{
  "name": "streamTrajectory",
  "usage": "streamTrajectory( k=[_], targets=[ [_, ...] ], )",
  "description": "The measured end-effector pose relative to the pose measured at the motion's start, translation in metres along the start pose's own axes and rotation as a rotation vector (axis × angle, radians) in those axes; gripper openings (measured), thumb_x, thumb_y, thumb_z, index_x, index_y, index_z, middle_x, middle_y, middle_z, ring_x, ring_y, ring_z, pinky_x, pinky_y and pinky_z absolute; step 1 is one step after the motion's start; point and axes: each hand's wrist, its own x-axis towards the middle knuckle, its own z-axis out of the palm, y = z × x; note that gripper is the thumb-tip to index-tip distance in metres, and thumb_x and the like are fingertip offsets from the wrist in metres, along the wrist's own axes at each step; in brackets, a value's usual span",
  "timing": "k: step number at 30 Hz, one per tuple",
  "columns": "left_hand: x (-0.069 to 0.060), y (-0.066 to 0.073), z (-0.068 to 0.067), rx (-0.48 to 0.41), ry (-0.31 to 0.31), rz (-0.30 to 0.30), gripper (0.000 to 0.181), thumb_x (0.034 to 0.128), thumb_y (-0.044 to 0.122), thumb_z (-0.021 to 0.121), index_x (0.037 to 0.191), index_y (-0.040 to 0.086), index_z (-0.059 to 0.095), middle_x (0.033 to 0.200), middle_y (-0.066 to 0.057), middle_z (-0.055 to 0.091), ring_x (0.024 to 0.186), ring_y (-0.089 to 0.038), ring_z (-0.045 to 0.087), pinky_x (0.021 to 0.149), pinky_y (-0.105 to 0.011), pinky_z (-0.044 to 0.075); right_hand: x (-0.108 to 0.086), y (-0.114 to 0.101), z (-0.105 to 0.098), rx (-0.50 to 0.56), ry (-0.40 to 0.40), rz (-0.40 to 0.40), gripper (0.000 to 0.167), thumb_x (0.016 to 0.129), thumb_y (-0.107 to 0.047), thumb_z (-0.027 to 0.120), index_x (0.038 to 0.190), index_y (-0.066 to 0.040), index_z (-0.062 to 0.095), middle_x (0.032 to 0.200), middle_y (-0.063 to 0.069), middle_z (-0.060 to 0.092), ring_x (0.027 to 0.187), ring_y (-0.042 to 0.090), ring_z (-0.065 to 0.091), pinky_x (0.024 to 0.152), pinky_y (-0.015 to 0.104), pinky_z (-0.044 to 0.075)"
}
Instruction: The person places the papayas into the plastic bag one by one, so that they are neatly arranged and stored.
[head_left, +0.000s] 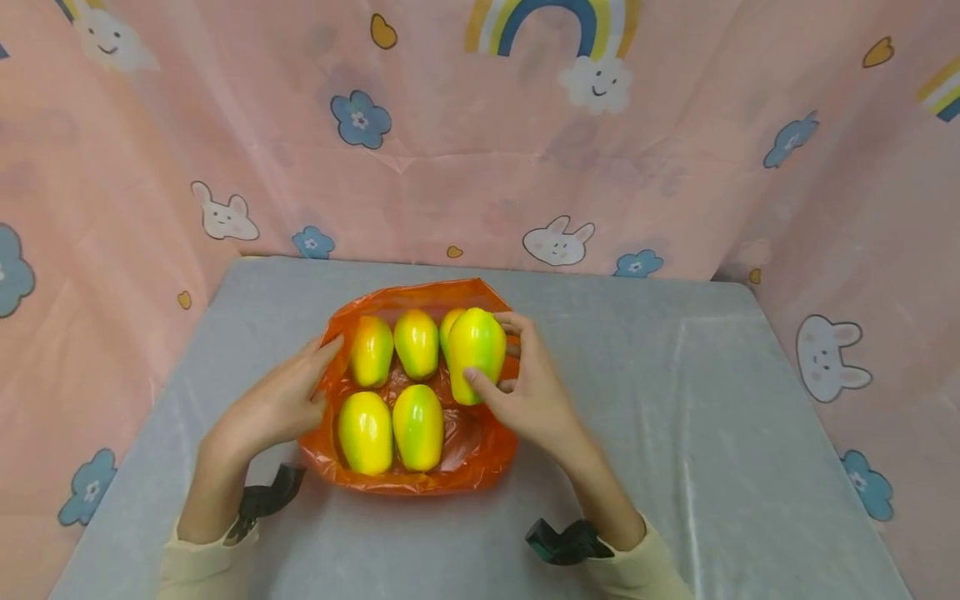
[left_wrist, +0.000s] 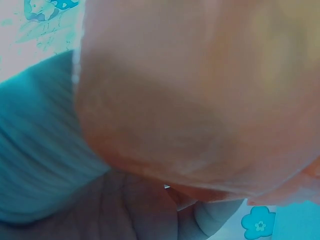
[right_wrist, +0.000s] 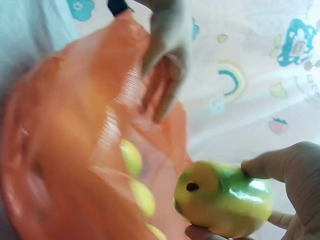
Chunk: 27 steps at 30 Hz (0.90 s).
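An orange plastic bag (head_left: 480, 467) lies with its mouth spread wide on the table, several yellow-green papayas (head_left: 418, 427) inside it in two rough rows. My right hand (head_left: 536, 392) grips one papaya (head_left: 477, 350) between thumb and fingers, over the right side of the bag; its dark stem spot shows in the right wrist view. At the left rim, my left hand (head_left: 273, 404) holds the bag's edge, with fingers reaching over the rim. In the left wrist view the bag's film (left_wrist: 165, 110) covers much of that hand (left_wrist: 135, 210).
A grey cloth covers the table (head_left: 720, 433), which stretches out on both sides of the bag. Behind and beside it hangs a pink curtain (head_left: 450, 192) printed with rabbits, flowers and rainbows. Dark camera mounts (head_left: 566, 542) sit at both wrists.
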Motion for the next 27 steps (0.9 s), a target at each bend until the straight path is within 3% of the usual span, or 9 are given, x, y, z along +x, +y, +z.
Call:
streamTrajectory(
  k=[5, 11, 18, 27],
  targets=[
    [0.0, 0.001, -0.001, -0.009, -0.005, -0.014, 0.077, 0.0915, -0.006, 0.062, 0.164, 0.001, 0.035, 0.167, -0.023, 0.04, 0.138, -0.041, 0.051, 0.116, -0.067, 0.046, 0.0, 0.005, 0.017, -0.01, -0.066, 0.031, 0.078, 0.096, -0.021, 0.077, 0.159, -0.014, 0.03, 0.156, 0.011, 0.041, 0.129, 0.034, 0.058, 0.089, 0.045, 0.067],
    [-0.001, 0.001, 0.0, -0.01, 0.001, -0.028, 0.078, 0.091, -0.006, 0.063, 0.164, 0.0, 0.035, 0.168, -0.023, 0.039, 0.14, -0.042, 0.05, 0.116, -0.067, 0.045, -0.004, 0.012, 0.027, -0.092, -0.091, 0.084, 0.082, 0.096, -0.025, 0.076, 0.163, -0.015, 0.029, 0.161, 0.013, 0.039, 0.126, 0.031, 0.058, 0.091, 0.044, 0.066],
    [0.002, 0.002, -0.001, -0.015, 0.002, -0.011, 0.077, 0.0931, 0.0, 0.067, 0.164, 0.003, 0.036, 0.166, -0.02, 0.042, 0.137, -0.04, 0.052, 0.115, -0.066, 0.047, -0.01, 0.018, 0.031, -0.21, -0.115, 0.122, 0.082, 0.096, -0.03, 0.073, 0.162, -0.01, 0.028, 0.153, 0.017, 0.043, 0.123, 0.031, 0.057, 0.107, 0.051, 0.057],
    [0.002, 0.002, 0.0, -0.012, -0.006, -0.026, 0.079, 0.0921, -0.001, 0.067, 0.164, 0.002, 0.034, 0.167, -0.021, 0.039, 0.137, -0.04, 0.052, 0.115, -0.066, 0.046, -0.015, 0.024, 0.036, -0.326, -0.153, 0.226, 0.079, 0.094, -0.033, 0.075, 0.157, -0.008, 0.034, 0.145, 0.018, 0.048, 0.103, 0.031, 0.063, 0.098, 0.052, 0.061]
  ],
)
